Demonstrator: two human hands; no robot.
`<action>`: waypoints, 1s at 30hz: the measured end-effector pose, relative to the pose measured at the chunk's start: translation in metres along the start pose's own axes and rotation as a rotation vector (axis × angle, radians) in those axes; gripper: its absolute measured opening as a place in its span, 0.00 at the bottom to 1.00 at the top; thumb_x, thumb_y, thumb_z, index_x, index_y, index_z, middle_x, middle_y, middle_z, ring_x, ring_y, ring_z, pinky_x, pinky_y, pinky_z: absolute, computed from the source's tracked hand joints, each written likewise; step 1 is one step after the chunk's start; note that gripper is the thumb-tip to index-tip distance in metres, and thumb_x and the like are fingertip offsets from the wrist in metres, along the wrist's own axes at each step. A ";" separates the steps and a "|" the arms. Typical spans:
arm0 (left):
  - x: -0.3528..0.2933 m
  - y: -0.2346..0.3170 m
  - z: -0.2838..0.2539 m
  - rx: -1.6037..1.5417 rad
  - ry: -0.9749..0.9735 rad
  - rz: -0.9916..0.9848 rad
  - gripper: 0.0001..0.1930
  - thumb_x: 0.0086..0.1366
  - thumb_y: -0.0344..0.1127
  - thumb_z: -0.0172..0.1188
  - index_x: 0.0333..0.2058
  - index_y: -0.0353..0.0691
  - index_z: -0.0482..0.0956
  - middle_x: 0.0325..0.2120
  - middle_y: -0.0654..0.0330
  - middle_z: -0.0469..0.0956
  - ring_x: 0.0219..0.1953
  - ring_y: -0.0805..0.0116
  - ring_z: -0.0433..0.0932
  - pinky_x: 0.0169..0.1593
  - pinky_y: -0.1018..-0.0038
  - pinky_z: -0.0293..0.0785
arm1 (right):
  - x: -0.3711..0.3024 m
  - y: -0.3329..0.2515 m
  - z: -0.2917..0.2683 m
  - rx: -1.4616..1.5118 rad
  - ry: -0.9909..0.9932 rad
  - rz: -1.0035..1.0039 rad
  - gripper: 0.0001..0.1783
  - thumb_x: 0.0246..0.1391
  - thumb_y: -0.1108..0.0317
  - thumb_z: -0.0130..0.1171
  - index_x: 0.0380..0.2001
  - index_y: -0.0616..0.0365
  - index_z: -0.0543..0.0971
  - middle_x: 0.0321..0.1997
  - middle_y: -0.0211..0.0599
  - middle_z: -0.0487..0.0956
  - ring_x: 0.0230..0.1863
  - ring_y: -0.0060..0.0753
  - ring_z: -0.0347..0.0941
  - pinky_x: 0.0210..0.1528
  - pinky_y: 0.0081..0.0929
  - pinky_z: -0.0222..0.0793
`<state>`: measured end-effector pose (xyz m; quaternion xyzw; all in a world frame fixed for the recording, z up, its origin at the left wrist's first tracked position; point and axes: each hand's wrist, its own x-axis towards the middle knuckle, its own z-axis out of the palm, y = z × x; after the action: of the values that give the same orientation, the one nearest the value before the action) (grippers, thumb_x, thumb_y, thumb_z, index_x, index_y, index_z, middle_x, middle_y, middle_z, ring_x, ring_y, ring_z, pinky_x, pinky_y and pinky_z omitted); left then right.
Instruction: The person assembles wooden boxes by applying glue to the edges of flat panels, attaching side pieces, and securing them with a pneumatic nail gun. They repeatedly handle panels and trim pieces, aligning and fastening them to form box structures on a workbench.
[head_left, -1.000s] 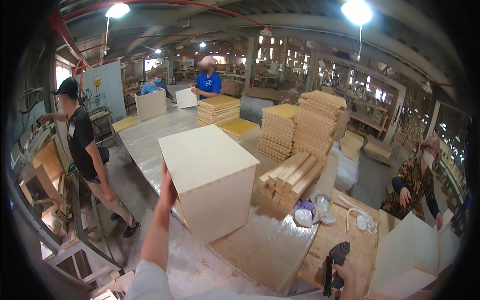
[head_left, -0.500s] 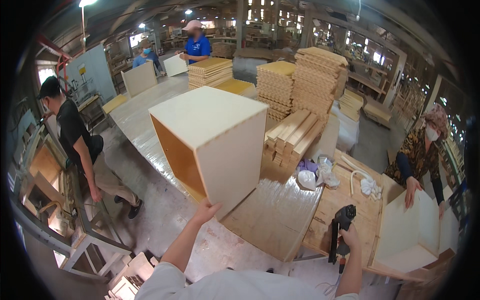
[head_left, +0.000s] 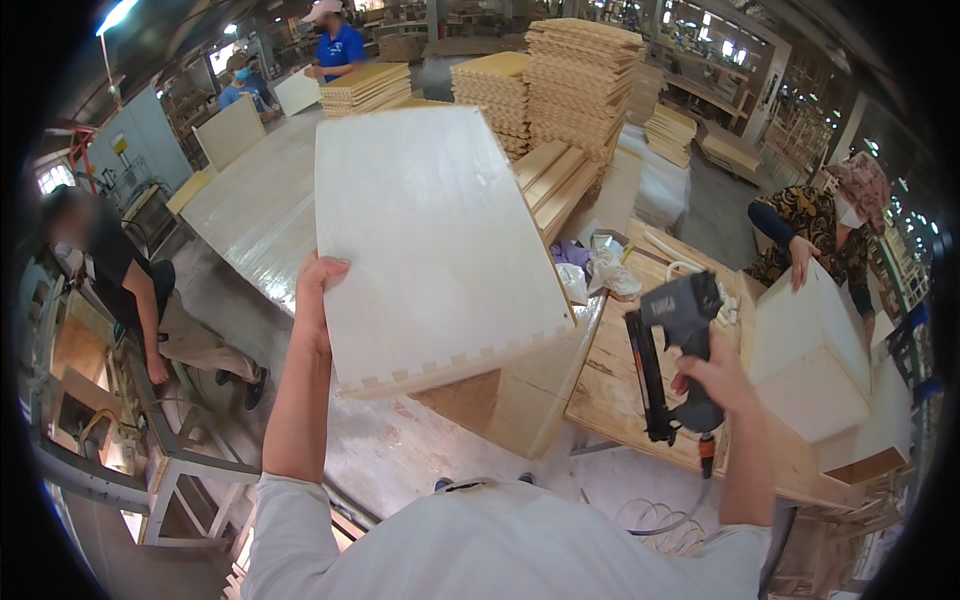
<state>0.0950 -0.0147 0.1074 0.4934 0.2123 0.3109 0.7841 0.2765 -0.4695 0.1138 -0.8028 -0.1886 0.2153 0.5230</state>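
Note:
A pale wooden box (head_left: 430, 240) with finger joints along its lower edge is tilted up in front of me, one broad face toward me. My left hand (head_left: 318, 285) grips its left edge, the thumb lying on the pale face and the other fingers hidden behind. In my right hand (head_left: 728, 375) is a black pneumatic nail gun (head_left: 682, 305), raised above the wooden workbench (head_left: 610, 385) and apart from the box. Its magazine points down and a thin air hose (head_left: 680, 525) hangs from its orange-tipped fitting. The inside of the box is hidden.
Behind the box stand stacked jointed panels (head_left: 580, 90) and loose boards (head_left: 560, 185) on a wrapped table (head_left: 250, 210). Crumpled bags (head_left: 610, 272) lie on the bench. At right a co-worker (head_left: 820, 220) handles another box (head_left: 815, 350); one person (head_left: 140, 290) stands left, two more far back.
The box has turned and tipped, so its open side no longer shows and a broad face is toward me. My right hand has raised the nail gun.

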 end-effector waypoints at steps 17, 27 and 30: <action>0.016 -0.033 -0.051 -0.279 0.015 -0.070 0.22 0.51 0.38 0.50 0.44 0.31 0.71 0.34 0.51 0.76 0.36 0.60 0.78 0.39 0.67 0.77 | 0.035 -0.232 0.076 -0.208 -0.455 0.154 0.22 0.48 0.67 0.62 0.44 0.67 0.70 0.37 0.37 0.75 0.24 0.27 0.76 0.24 0.26 0.73; 0.031 -0.046 -0.071 -0.227 -0.015 0.015 0.23 0.54 0.36 0.51 0.47 0.29 0.67 0.37 0.49 0.75 0.36 0.60 0.78 0.39 0.68 0.77 | 0.039 -0.242 0.103 -0.310 -0.443 0.176 0.18 0.46 0.71 0.62 0.40 0.65 0.69 0.27 0.36 0.74 0.20 0.28 0.74 0.21 0.27 0.73; 0.031 -0.047 -0.069 -0.206 0.023 0.026 0.23 0.53 0.38 0.52 0.46 0.30 0.68 0.36 0.51 0.75 0.36 0.61 0.77 0.38 0.68 0.76 | 0.038 -0.244 0.105 -0.329 -0.442 0.188 0.18 0.46 0.71 0.62 0.40 0.65 0.69 0.27 0.36 0.74 0.20 0.27 0.74 0.21 0.27 0.73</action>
<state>0.0861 0.0363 0.0351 0.4093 0.1820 0.3470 0.8240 0.2323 -0.2764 0.2952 -0.8245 -0.2551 0.3992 0.3095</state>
